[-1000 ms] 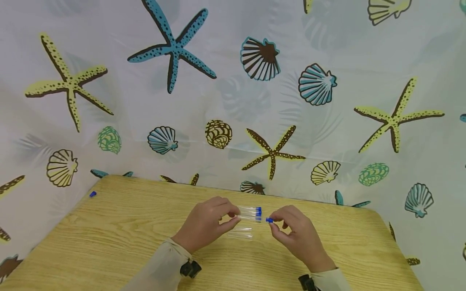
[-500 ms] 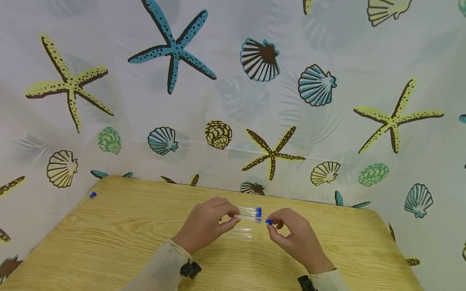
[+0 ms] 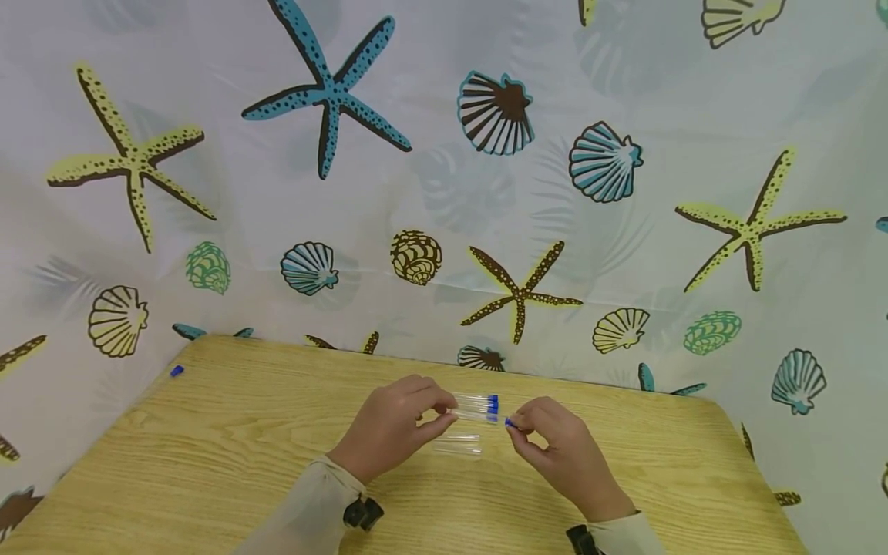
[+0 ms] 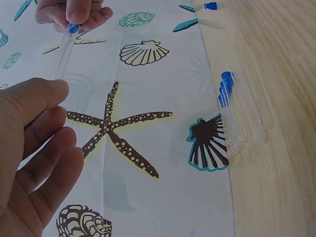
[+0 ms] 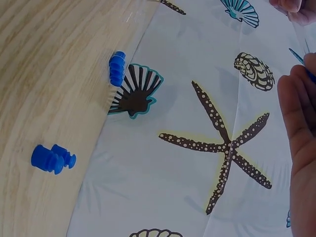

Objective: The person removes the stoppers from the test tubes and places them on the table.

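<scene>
My left hand point(image 3: 398, 424) pinches a clear test tube point(image 4: 63, 55) by one end, above the table. The tube stretches toward my right hand point(image 3: 565, 455), whose thumb and fingers pinch a blue stopper point(image 4: 74, 28) at the tube's other end. How deep the stopper sits is hard to tell. Behind the hands, several tubes with blue stoppers point(image 3: 493, 404) lie side by side on the table. Clear tubes without stoppers point(image 3: 461, 444) lie nearer, partly behind my left hand in the head view.
Two loose blue stoppers point(image 5: 47, 159) stand on the wooden table point(image 3: 277, 432) in the right wrist view. Another small blue piece point(image 3: 177, 371) lies by the table's far left edge. A curtain point(image 3: 388, 200) printed with shells and starfish hangs behind the table.
My right hand has shifted slightly left and down with the stopper, which its fingers now cover more. My left hand stays in place.
</scene>
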### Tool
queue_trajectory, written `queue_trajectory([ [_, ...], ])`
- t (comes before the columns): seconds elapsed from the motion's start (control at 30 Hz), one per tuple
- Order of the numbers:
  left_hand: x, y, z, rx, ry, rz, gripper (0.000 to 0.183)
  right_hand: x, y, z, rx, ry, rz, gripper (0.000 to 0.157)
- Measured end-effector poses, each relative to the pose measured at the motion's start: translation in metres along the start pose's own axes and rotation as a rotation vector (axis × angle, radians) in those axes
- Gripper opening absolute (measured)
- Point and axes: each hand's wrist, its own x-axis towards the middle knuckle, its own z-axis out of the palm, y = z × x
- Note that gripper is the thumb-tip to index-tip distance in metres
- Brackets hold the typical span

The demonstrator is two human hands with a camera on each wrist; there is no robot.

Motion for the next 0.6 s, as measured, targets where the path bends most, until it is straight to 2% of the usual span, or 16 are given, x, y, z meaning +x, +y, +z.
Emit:
queue_trajectory([
  [0.17,-0.0007,-0.0008,0.0006,0.002,-0.005,-0.005,0.013,0.0008,-0.0012,-0.0021,-0.02,-0.012,0.003,0.023],
  [0.3,-0.0011,-0.0002,0.0007,0.003,-0.015,-0.004,0.011,0.0011,-0.0009,-0.0013,-0.036,0.0,-0.03,0.004],
  [0.4,-0.0011,-0.0001,0.0005,0.001,-0.018,-0.004,0.011,0.001,-0.0007,-0.0003,-0.048,0.008,-0.049,0.018],
  [0.5,-0.0011,-0.0005,0.0003,0.003,-0.017,-0.005,0.012,0.0007,-0.0012,-0.0002,-0.053,0.003,-0.038,0.004],
  [0.6,-0.0013,-0.0011,0.0005,0.006,-0.014,-0.006,0.013,0.001,-0.0022,-0.0006,-0.056,-0.006,-0.026,0.024],
])
